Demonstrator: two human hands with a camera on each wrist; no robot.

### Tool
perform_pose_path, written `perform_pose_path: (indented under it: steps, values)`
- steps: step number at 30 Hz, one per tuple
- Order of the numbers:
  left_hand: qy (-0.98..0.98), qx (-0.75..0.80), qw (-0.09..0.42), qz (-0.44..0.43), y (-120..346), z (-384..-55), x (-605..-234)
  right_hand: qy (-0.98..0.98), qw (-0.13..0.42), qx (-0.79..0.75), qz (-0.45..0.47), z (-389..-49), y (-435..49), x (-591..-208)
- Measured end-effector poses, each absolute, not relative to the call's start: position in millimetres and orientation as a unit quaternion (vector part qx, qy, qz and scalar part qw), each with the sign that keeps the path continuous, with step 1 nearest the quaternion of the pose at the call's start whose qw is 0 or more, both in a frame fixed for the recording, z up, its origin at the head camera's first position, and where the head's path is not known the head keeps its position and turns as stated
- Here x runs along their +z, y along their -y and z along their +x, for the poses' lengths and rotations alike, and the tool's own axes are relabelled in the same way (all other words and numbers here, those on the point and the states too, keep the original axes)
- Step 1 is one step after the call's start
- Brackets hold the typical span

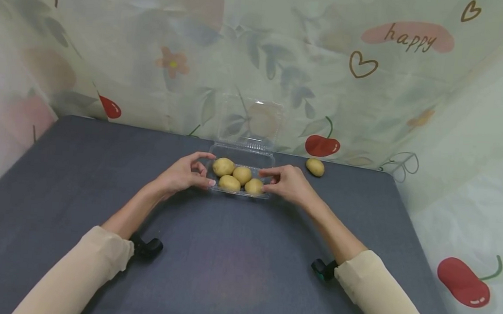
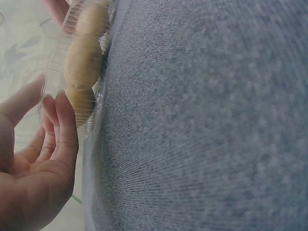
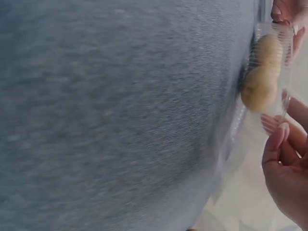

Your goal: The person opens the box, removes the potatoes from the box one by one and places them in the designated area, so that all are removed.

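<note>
A clear plastic clamshell box (image 1: 243, 153) sits near the back of the table with several yellow potatoes (image 1: 242, 176) in its base. Its see-through lid (image 1: 249, 120) stands raised behind it. My left hand (image 1: 183, 174) grips the box's left end, thumb at the front corner and index finger farther back. At the opposite end, my right hand (image 1: 292, 183) pinches the rim between thumb and fingers. In the left wrist view, the fingers (image 2: 65, 130) press against the ribbed wall. The right wrist view shows the thumb (image 3: 275, 144) at the box's edge.
One loose potato (image 1: 315, 167) lies on the dark grey table (image 1: 227, 257), right of the box by the back edge. A patterned curtain (image 1: 151, 87) hangs behind the table and along its sides. Black wrist mounts (image 1: 148, 248) show at both cuffs.
</note>
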State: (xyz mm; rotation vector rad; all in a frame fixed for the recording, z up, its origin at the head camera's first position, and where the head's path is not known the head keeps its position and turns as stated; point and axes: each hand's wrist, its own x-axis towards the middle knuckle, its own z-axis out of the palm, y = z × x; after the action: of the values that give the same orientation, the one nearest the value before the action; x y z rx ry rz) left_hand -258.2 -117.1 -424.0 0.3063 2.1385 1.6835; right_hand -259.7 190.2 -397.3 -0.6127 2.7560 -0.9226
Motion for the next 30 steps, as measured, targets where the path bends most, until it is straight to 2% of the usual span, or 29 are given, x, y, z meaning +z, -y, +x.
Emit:
perform_pose_path:
  steps: [17,30]
  values:
    - [-0.766,0.603,0.202,0.098,118.4,-259.6,-425.2,-0.945,0.122,-0.219,-0.209,-267.8,-172.8,-396.6]
    - [-0.773,0.593,0.201,0.099,117.8,-259.2,-426.2,-0.946,0.117,-0.207,-0.222,-268.1,-173.5,-400.7]
